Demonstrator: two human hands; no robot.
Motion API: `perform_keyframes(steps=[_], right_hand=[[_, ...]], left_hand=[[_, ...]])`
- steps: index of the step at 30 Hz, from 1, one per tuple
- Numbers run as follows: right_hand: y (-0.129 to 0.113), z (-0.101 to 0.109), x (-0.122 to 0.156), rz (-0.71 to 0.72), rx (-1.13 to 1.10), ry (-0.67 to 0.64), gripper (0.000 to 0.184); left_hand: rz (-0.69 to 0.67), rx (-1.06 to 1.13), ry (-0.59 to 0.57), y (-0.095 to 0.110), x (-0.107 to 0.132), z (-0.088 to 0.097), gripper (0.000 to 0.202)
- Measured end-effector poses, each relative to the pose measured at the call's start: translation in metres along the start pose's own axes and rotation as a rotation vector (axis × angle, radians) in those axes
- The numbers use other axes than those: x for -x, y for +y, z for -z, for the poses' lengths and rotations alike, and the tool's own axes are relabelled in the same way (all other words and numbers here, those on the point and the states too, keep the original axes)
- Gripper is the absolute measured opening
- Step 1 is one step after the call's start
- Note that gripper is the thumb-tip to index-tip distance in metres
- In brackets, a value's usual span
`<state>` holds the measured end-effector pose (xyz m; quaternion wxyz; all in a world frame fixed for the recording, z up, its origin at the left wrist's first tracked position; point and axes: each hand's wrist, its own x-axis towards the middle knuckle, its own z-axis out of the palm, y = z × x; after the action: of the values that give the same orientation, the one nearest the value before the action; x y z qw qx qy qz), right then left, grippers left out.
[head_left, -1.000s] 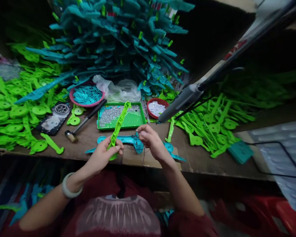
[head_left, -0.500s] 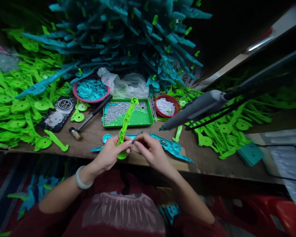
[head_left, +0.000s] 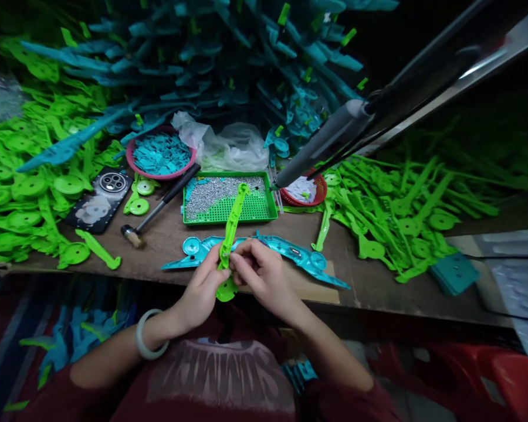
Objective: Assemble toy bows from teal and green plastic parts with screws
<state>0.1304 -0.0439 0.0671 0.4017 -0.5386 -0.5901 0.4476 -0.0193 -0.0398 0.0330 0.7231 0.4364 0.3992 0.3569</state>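
My left hand (head_left: 205,287) grips a long bright green plastic piece (head_left: 233,220) near its round lower end, with the narrow end pointing up and away. The piece's ribbed, hollow side faces me. Close against it, my right hand (head_left: 264,275) has thumb and fingers pinched together at the piece's lower part; anything between those fingertips is hidden. Behind both hands a long teal plastic part (head_left: 281,246) with round ends lies across the table, and a small metallic piece sits in its right half.
A grey pen-shaped power tool (head_left: 325,143) hangs over the table. Behind the hands stand a green tray (head_left: 229,221) of small metal pieces, a pink bowl (head_left: 192,158) and a red basket (head_left: 321,193). A hammer (head_left: 162,202) and phone (head_left: 99,199) lie left, beside green piles.
The hanging power tool has swung away and left, its tip now by the tray's right edge. My right fingertips, earlier pinching a tiny dark-blue thing, have come onto the green piece.
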Motion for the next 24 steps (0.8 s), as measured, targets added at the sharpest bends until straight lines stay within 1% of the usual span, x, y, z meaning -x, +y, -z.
perform_keyframes(steps=[3,8,15,17,20,24], right_hand=[[0.004,0.002,0.003,-0.028,-0.069,-0.007,0.021],[0.007,0.003,0.005,-0.044,-0.039,0.013,0.022],[0.010,0.001,0.006,-0.047,-0.012,0.041,0.021],[0.010,0.001,0.007,-0.044,0.013,0.058,0.020],[0.009,0.000,0.009,-0.032,0.041,0.068,0.018],[0.008,-0.001,0.009,-0.043,0.000,0.033,0.017]], left_hand=[[0.016,0.035,-0.019,-0.002,0.002,0.000,0.050],[0.010,-0.005,0.004,-0.006,0.004,0.000,0.053],[-0.023,-0.019,-0.027,-0.012,0.006,0.000,0.055],[-0.022,-0.031,0.005,-0.010,0.006,-0.003,0.051],[-0.025,-0.097,0.088,-0.004,0.003,-0.006,0.047],[-0.054,-0.176,0.110,0.001,-0.002,-0.006,0.040]])
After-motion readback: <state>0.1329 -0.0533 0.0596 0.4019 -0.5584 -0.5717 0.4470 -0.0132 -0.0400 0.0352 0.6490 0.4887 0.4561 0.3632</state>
